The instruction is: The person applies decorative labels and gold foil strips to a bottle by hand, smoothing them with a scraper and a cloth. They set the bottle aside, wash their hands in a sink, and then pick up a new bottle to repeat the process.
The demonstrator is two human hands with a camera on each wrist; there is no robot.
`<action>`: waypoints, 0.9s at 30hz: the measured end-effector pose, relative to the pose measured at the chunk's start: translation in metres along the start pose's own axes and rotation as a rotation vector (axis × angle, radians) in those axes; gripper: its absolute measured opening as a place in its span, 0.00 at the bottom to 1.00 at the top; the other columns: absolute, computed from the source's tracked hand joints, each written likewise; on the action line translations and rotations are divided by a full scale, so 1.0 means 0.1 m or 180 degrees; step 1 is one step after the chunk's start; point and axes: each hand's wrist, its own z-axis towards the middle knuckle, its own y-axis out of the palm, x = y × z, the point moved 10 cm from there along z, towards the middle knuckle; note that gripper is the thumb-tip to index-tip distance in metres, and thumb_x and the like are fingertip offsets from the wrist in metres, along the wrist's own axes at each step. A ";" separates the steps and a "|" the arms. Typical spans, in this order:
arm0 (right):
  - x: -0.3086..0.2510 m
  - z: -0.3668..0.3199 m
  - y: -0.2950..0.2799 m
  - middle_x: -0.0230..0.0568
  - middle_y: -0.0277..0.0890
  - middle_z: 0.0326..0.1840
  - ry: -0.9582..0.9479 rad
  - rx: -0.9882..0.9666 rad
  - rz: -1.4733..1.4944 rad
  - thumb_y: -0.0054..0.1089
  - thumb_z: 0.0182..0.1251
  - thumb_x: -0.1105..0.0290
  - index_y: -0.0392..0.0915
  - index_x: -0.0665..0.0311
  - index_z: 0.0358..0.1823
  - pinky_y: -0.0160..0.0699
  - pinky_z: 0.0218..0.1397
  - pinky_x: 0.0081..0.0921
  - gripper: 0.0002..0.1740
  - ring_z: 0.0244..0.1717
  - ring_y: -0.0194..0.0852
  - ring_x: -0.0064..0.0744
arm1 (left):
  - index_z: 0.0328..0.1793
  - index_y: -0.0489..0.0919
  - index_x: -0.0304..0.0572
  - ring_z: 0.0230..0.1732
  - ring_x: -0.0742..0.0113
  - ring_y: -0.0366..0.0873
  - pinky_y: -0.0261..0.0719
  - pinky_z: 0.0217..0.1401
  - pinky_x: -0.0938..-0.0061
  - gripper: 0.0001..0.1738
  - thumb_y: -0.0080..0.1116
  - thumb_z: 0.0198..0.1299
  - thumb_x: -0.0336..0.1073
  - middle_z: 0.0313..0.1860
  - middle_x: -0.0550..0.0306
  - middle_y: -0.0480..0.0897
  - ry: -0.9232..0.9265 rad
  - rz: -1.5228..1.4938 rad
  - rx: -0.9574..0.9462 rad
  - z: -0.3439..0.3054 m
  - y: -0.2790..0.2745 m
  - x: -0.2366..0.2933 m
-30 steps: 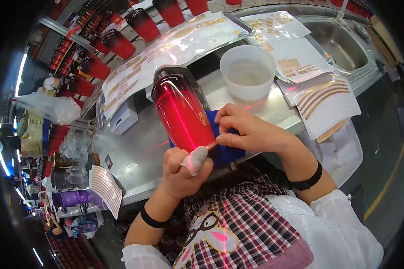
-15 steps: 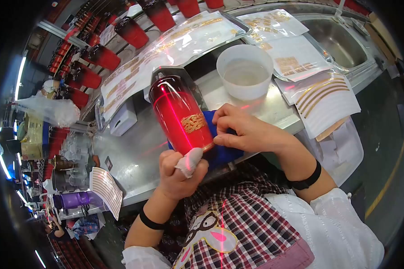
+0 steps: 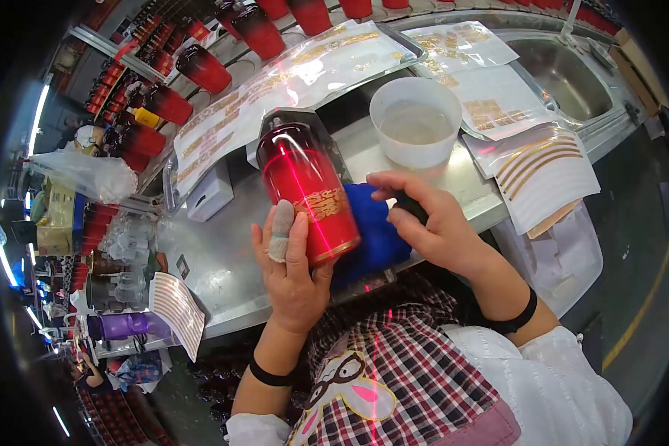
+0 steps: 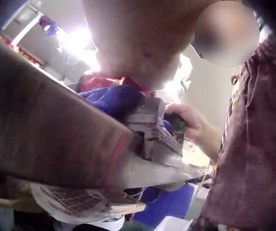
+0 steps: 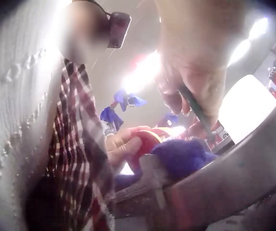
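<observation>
A glossy red vessel [image 3: 297, 178], black at its far end and gold-rimmed at the near end, lies tilted over a blue cloth [image 3: 375, 234]. It bears a gold pattern [image 3: 323, 204], and a red light line crosses it. My left hand [image 3: 293, 282] holds the vessel's near end, thumb by the rim and fingers along its left side. A whitish cloth cover [image 3: 281, 230] wraps one of those fingers. Right of the vessel and apart from it, my right hand [image 3: 435, 227] holds a thin dark green piece [image 5: 195, 106] between bent fingers and thumb.
A white tub [image 3: 412, 123] of liquid stands beyond my right hand. Sheets with gold patterns [image 3: 275, 78] cover a tray behind the vessel. More gold-striped sheets [image 3: 539, 167] lie at right, near a sink [image 3: 561, 78]. Red-and-black vessels [image 3: 204, 68] line the back.
The vessel has turned, bringing its gold pattern round from the right side to the upper face. My left hand has uncurled and moved up along the vessel. My right hand has drawn away rightward.
</observation>
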 end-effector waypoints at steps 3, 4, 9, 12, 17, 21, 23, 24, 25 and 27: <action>-0.05 -0.02 -0.01 0.49 0.77 0.59 -0.0120 0.0198 0.0352 0.52 0.67 0.80 0.69 0.66 0.67 0.77 0.58 0.32 0.26 0.59 0.75 0.36 | 0.73 0.65 0.33 0.76 0.40 0.59 0.46 0.80 0.48 0.32 0.55 0.69 0.42 0.74 0.36 0.64 -0.0362 -0.0802 0.0117 -0.06 0.01 -0.11; -0.13 -0.04 -0.01 0.53 0.76 0.58 -0.0248 0.0186 0.0154 0.53 0.65 0.81 0.71 0.67 0.65 0.77 0.59 0.35 0.25 0.58 0.76 0.42 | 0.74 0.64 0.32 0.77 0.41 0.57 0.45 0.80 0.49 0.31 0.53 0.70 0.43 0.75 0.36 0.63 -0.0520 -0.1159 0.0110 -0.05 0.01 -0.16; -0.53 -0.21 0.24 0.64 0.72 0.60 -0.1475 -0.0121 -0.1496 0.61 0.52 0.82 0.74 0.65 0.62 0.76 0.62 0.43 0.31 0.59 0.74 0.59 | 0.75 0.62 0.29 0.80 0.46 0.52 0.46 0.80 0.58 0.31 0.49 0.72 0.42 0.78 0.37 0.58 -0.1158 -0.2135 0.0222 -0.07 0.11 -0.24; -0.47 -0.29 0.38 0.64 0.70 0.62 -0.1494 -0.0337 -0.1587 0.61 0.51 0.82 0.74 0.64 0.62 0.74 0.63 0.44 0.31 0.61 0.73 0.58 | 0.75 0.61 0.29 0.79 0.46 0.52 0.48 0.80 0.58 0.32 0.50 0.72 0.41 0.78 0.37 0.57 -0.1036 -0.1955 0.0356 -0.04 0.11 -0.20; -0.42 -0.31 0.47 0.64 0.68 0.65 -0.1501 -0.0422 -0.1731 0.60 0.54 0.79 0.75 0.63 0.63 0.71 0.66 0.45 0.30 0.63 0.71 0.58 | 0.75 0.60 0.29 0.79 0.45 0.52 0.49 0.79 0.57 0.32 0.51 0.72 0.41 0.78 0.36 0.57 -0.1107 -0.1920 0.0377 -0.03 0.12 -0.17; -0.41 -0.32 0.47 0.64 0.67 0.65 -0.1508 -0.0417 -0.1763 0.60 0.54 0.78 0.75 0.62 0.63 0.71 0.66 0.45 0.30 0.63 0.70 0.58 | 0.75 0.60 0.29 0.79 0.45 0.53 0.49 0.79 0.57 0.32 0.51 0.72 0.41 0.78 0.35 0.56 -0.1050 -0.1792 0.0355 -0.02 0.11 -0.16; -0.40 -0.32 0.48 0.64 0.67 0.65 -0.1494 -0.0419 -0.1762 0.61 0.54 0.78 0.75 0.62 0.63 0.71 0.65 0.45 0.30 0.63 0.70 0.58 | 0.75 0.60 0.29 0.78 0.45 0.54 0.50 0.79 0.58 0.32 0.51 0.71 0.41 0.77 0.36 0.57 -0.1036 -0.1719 0.0356 -0.01 0.10 -0.15; -0.40 -0.32 0.48 0.64 0.67 0.66 -0.1477 -0.0425 -0.1763 0.61 0.54 0.78 0.75 0.62 0.63 0.71 0.65 0.45 0.31 0.63 0.70 0.58 | 0.75 0.60 0.29 0.78 0.45 0.54 0.50 0.79 0.58 0.33 0.51 0.71 0.41 0.77 0.36 0.58 -0.1025 -0.1681 0.0361 0.00 0.10 -0.14; -0.40 -0.32 0.48 0.64 0.67 0.66 -0.1463 -0.0429 -0.1767 0.61 0.54 0.78 0.75 0.62 0.63 0.71 0.65 0.45 0.31 0.63 0.71 0.58 | 0.74 0.61 0.30 0.77 0.45 0.56 0.50 0.79 0.57 0.31 0.52 0.71 0.41 0.77 0.36 0.58 -0.1127 -0.1910 0.0501 -0.04 0.08 -0.18; -0.40 -0.32 0.49 0.64 0.67 0.66 -0.1486 -0.0425 -0.1769 0.61 0.53 0.78 0.75 0.62 0.63 0.71 0.65 0.45 0.31 0.62 0.71 0.57 | 0.71 0.65 0.33 0.74 0.45 0.59 0.50 0.79 0.53 0.29 0.53 0.70 0.41 0.76 0.36 0.59 -0.1315 -0.2376 0.0781 -0.18 0.07 -0.23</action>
